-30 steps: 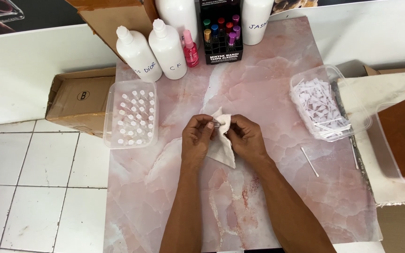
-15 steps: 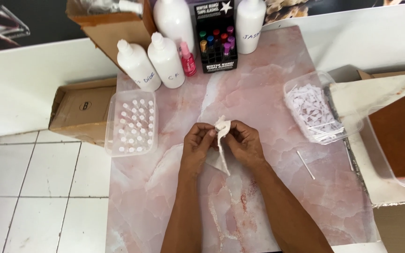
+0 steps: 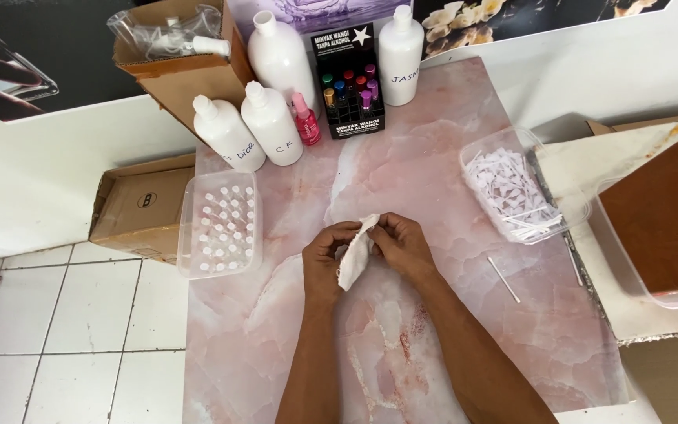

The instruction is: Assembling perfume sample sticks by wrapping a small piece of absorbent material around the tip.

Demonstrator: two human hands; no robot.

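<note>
Both hands meet over the middle of a pink marble-patterned table (image 3: 433, 165). My left hand (image 3: 325, 263) and my right hand (image 3: 403, 245) pinch a small white cloth or tissue (image 3: 355, 255) between them; it hangs crumpled, just above the tabletop. A thin white strip (image 3: 504, 279) lies on the table to the right of my right hand.
A clear tray of several small capped vials (image 3: 221, 225) sits left. A clear tub of white paper strips (image 3: 515, 192) sits right. Several white bottles (image 3: 272, 126), a pink bottle (image 3: 306, 122) and a black display of small coloured bottles (image 3: 351, 86) stand at the back. Cardboard boxes (image 3: 139, 208) lie left.
The cloth has been bunched up and lifted slightly between both hands; the view has shifted so the hands sit a little lower in frame.
</note>
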